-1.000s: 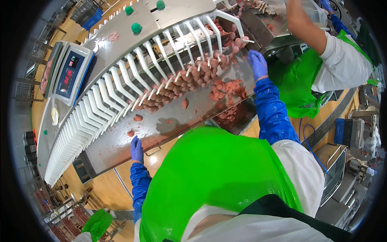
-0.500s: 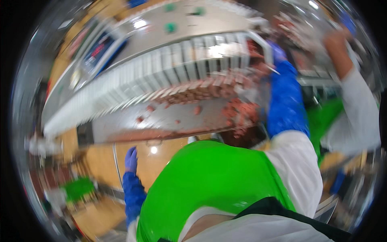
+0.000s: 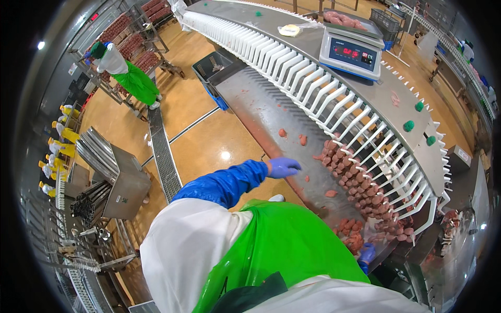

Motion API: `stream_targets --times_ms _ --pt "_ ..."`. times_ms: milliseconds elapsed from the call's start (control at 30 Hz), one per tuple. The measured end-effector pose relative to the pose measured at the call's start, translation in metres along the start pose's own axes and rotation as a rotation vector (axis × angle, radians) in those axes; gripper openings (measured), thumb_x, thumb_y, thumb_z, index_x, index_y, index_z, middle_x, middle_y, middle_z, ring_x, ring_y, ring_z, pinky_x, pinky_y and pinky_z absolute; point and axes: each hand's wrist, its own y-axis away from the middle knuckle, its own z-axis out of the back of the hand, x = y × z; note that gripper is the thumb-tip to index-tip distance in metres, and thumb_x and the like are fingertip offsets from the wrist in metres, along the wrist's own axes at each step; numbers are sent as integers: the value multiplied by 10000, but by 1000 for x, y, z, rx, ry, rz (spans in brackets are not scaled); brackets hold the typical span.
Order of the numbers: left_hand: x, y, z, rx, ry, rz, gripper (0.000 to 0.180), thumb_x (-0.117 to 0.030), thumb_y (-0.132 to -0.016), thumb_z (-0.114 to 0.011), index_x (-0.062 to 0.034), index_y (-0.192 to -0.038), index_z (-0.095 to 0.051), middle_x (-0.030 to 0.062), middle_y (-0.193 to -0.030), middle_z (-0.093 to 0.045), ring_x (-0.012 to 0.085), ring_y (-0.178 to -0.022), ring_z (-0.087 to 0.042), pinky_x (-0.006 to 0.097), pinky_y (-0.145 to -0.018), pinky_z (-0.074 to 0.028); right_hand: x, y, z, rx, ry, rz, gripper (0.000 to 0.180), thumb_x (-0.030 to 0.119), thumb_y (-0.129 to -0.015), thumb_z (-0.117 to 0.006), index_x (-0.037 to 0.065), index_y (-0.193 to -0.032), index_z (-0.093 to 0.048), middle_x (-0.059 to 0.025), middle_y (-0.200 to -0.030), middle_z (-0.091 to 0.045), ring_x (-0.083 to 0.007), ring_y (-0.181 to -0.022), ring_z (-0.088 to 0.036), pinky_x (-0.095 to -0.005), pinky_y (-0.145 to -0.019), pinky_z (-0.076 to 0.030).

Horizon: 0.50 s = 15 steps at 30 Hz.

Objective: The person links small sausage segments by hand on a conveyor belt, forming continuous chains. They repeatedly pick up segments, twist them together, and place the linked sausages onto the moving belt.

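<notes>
My left hand (image 3: 283, 167), in a purple glove below a blue sleeve, hovers by the near edge of the metal table (image 3: 245, 96). Its fingers are stretched out with nothing in them. Low on the right, my right hand (image 3: 367, 253), gloved the same, is beside a heap of reddish meat pieces (image 3: 350, 232); its fingers are mostly hidden. Strings of short, round sausages (image 3: 360, 180) hang along the right part of a rack of white hooks (image 3: 313, 99). Loose meat pieces (image 3: 303, 140) lie scattered on the table.
A digital scale (image 3: 350, 52) carries a tray of meat (image 3: 345, 22) on the shelf above the hooks. Beyond the table's far end stands a dark crate (image 3: 213, 65). A co-worker in a green apron (image 3: 136, 83) is near loaded racks. A steel bin (image 3: 128, 182) stands left.
My view has swung left. My right hand, earlier stretched forward at the hooks' right end, is now low by the meat heap. My left hand has come to the table edge.
</notes>
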Motion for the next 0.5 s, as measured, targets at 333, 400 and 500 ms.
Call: stream_targets --times_ms 333,400,500 --pt "-184 -103 -154 605 -192 -633 531 -414 -819 -665 -170 -1280 -569 149 -1186 -643 331 -1071 -625 421 -920 -485 230 114 -29 113 -647 54 373 139 -1001 -456 15 -1352 -459 -102 -1342 -475 -209 -1220 -466 -366 -1037 -396" --pt "-207 -118 -168 848 -87 -430 540 -328 -815 -665 -198 -1320 -524 141 -1221 -617 330 -996 -651 443 -891 -507 276 125 10 47 -565 68 364 137 -998 -450 -9 -1332 -467 -115 -1329 -479 -214 -1213 -467 -365 -1038 -386" --pt "-220 -125 -180 741 -181 -641 475 -267 -825 -667 -177 -1278 -555 134 -1148 -634 290 -864 -683 408 -772 -549 328 140 55 6 -284 131 353 144 -994 -442 -48 -1287 -490 -133 -1286 -499 -223 -1181 -482 -360 -1027 -381"
